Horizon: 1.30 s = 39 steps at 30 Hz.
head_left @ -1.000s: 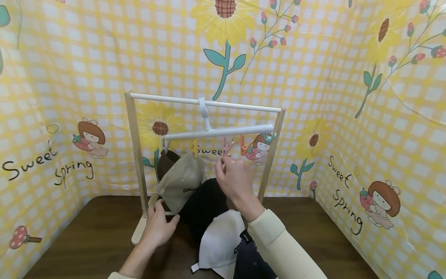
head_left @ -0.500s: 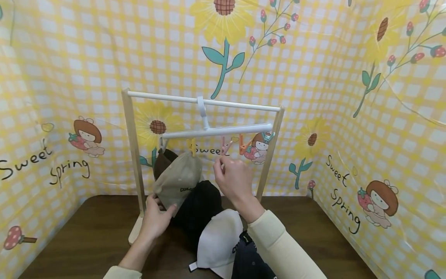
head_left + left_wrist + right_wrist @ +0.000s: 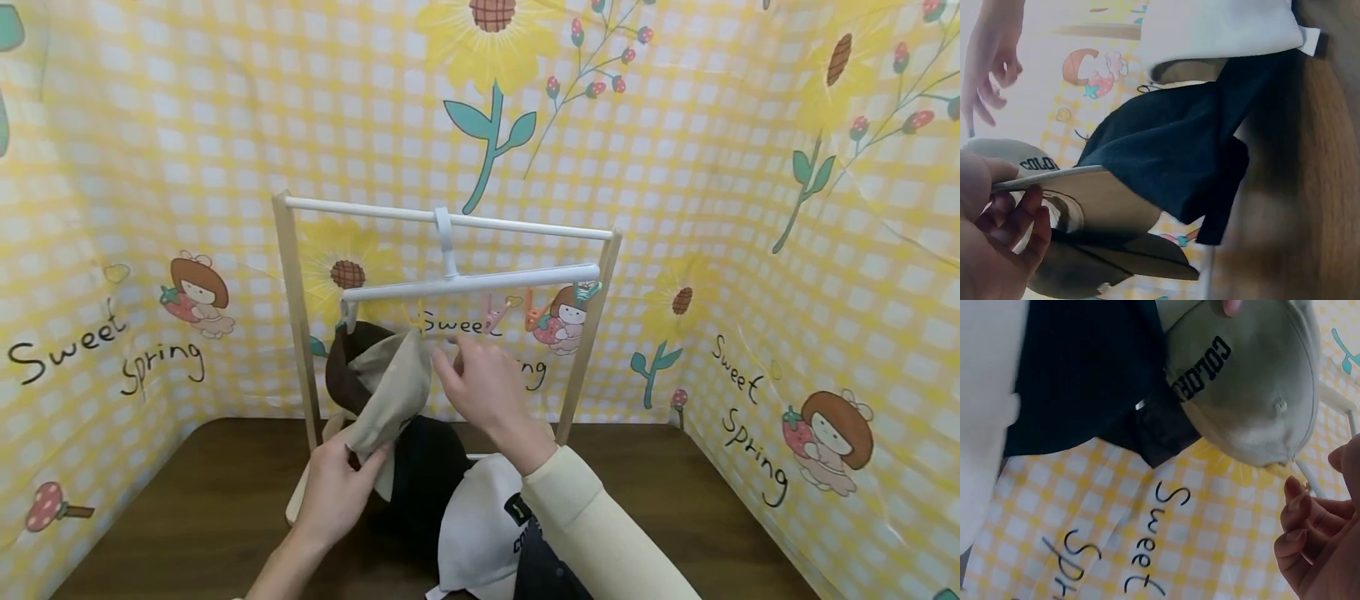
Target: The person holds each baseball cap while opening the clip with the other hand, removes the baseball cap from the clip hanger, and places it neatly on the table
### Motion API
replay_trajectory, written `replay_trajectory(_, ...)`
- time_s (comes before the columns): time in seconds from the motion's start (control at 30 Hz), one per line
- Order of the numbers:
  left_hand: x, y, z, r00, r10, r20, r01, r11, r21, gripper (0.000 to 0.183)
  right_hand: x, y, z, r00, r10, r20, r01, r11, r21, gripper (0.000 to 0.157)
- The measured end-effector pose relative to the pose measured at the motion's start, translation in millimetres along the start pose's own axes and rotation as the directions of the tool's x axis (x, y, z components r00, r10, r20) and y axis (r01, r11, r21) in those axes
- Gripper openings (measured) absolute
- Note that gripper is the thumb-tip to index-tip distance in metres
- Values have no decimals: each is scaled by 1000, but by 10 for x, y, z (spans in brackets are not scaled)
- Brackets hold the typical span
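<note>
My left hand (image 3: 333, 492) pinches the brim of a beige cap (image 3: 397, 387) between thumb and fingers; the left wrist view shows the brim edge (image 3: 1054, 178) in that pinch. Dark lettering on the cap's front shows in the right wrist view. The cap's upper edge meets a yellow clip (image 3: 416, 315) under the white hanger (image 3: 480, 281). My right hand (image 3: 487, 387) hovers just right of the cap with nothing in it, thumb apart from its loosely bent fingers (image 3: 1294, 512). A brown cap (image 3: 345, 371) hangs from the hanger's left end, behind the beige one.
Below lie a black cap (image 3: 431, 467), a white cap (image 3: 480, 525) and a dark navy cap (image 3: 551, 567), partly under my right sleeve. Pink (image 3: 493, 315), orange (image 3: 534, 312) and teal clips (image 3: 587, 290) hang along the hanger. A wooden rack (image 3: 294, 317) with a white rod stands on the brown table (image 3: 187, 508).
My left hand has taken the beige cap's brim and turned the cap, so its lettered front faces away from the head view. My right hand has shifted slightly left toward the cap, its fingers loosening.
</note>
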<state>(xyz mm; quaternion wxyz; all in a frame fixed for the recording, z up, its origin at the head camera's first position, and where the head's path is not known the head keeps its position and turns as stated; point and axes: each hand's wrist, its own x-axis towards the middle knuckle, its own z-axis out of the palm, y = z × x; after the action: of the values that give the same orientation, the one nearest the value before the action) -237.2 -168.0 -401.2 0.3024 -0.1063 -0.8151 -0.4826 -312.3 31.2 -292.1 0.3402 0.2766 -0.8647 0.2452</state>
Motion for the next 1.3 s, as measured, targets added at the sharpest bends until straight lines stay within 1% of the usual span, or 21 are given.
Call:
replay_trajectory(0.07, -17, 74, 5, 996, 87, -12, -86, 996, 35, 12, 67, -34, 12, 999, 31, 17, -31, 999, 25, 46)
replay_trajectory(0.13, -35, 145, 15, 989, 148, -13, -147, 987, 70, 15, 135, -69, 18, 998, 51, 24, -52, 998, 44, 49)
replay_trajectory(0.3, -111, 323, 60, 972, 236, 19, -236, 959, 155, 19, 240, -156, 18, 997, 74, -7, -74, 997, 21, 47)
replay_trajectory(0.4, -174, 425, 88, 958, 284, 42, -286, 932, 223, 22, 268, -192, 13, 994, 105, -41, -106, 994, -9, 47)
replay_trajectory(0.53, -254, 545, 112, 942, 327, 76, -334, 898, 287, 32, 315, -209, 2, 984, 172, -44, -173, 985, -18, 55)
replay_trajectory(0.63, -292, 623, 116, 935, 339, 99, -353, 882, 312, 36, 354, -207, -7, 980, 195, -35, -196, 980, -38, 61)
replay_trajectory(0.7, -305, 662, 115, 933, 343, 112, -360, 876, 320, 37, 373, -207, -14, 983, 181, -32, -183, 981, -69, 63)
replay_trajectory(0.77, -308, 684, 109, 930, 346, 125, -367, 872, 322, 35, 388, -210, -23, 988, 150, -27, -152, 984, -97, 63)
replay_trajectory(0.87, -294, 679, 90, 932, 334, 143, -362, 888, 285, 32, 405, -213, -38, 995, 92, -27, -95, 989, -112, 62)
replay_trajectory(0.93, -282, 651, 68, 933, 326, 149, -355, 900, 253, 30, 414, -212, -49, 998, 57, -35, -60, 993, -104, 60)
replay_trajectory(1.03, -273, 598, 12, 939, 305, 162, -333, 924, 190, 29, 421, -205, -60, 998, 12, -57, -16, 998, -68, 58)
replay_trajectory(1.13, -274, 530, -87, 942, 291, 170, -309, 947, 93, 27, 419, -197, -72, 997, -33, -73, 30, 999, -42, 57)
replay_trajectory(1.2, -274, 485, -184, 953, 253, 168, -260, 966, 17, 19, 418, -192, -80, 996, -54, -66, 52, 998, -30, 55)
replay_trajectory(1.27, -258, 436, -296, 969, 190, 157, -185, 982, -44, 9, 419, -185, -88, 996, -66, -55, 64, 997, -31, 53)
replay_trajectory(1.3, -249, 412, -354, 977, 144, 155, -135, 989, -66, 9, 419, -180, -91, 997, -66, -47, 64, 997, -36, 52)
